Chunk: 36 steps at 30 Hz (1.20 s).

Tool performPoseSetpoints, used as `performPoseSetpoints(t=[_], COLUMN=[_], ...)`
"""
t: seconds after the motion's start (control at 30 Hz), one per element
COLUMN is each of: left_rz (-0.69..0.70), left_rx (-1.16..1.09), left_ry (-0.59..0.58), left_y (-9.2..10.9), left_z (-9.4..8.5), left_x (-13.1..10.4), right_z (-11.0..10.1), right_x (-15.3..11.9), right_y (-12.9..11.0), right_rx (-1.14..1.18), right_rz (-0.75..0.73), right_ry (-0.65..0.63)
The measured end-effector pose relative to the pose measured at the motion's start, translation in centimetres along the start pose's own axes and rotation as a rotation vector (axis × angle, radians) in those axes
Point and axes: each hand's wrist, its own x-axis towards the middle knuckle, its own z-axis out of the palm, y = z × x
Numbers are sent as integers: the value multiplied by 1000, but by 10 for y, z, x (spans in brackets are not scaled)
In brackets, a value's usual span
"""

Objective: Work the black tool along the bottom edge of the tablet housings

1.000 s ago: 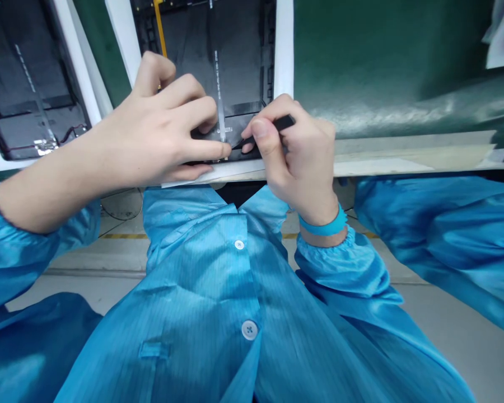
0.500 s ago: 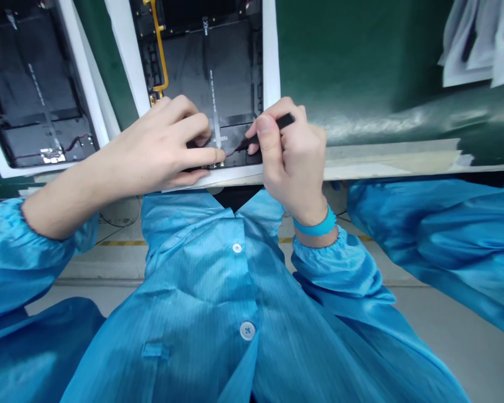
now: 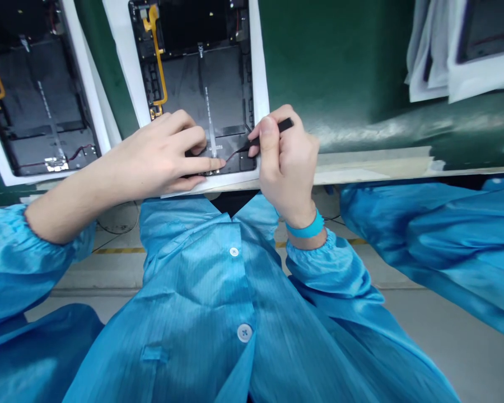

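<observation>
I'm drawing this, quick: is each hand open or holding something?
Left hand: partly open, at the thin dark-red wire, gripping nothing visible.
Right hand: closed around the slim black tool.

Free mat [image 3: 327,73] beside right hand [image 3: 289,162], sheets [image 3: 466,81] beyond

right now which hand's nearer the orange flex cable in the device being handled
Left. The left hand is just below the orange flex cable; the right hand is by the lower right corner of the device.
</observation>
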Motion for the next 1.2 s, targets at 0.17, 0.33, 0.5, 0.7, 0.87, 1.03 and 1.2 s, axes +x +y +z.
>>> performPoseSetpoints(t=[0.17,0.33,0.5,0.7,0.87,1.03,1.2], left_rz=[13,-45,-17,69,110,100,100], left_rx=[97,24,14,208,255,235,174], left_ry=[-57,-107,-87,-106,-42,-66,-58], left_y=[2,4,1,4,1,-1,0], left_z=[-7,-19,-18,-24,-20,-18,-20], left_x=[7,19,23,24,24,24,25], right_z=[-1,-1,-4,-7,-5,-6,-6], right_x=[0,-2,-3,0,-2,-1,2], right_y=[0,5,7,0,3,5,2], right_rx=[62,120,103,93,77,127,111], right_rz=[52,88,85,124,85,55,59], right_ry=[23,88,-12,-35,-13,-54,-74])
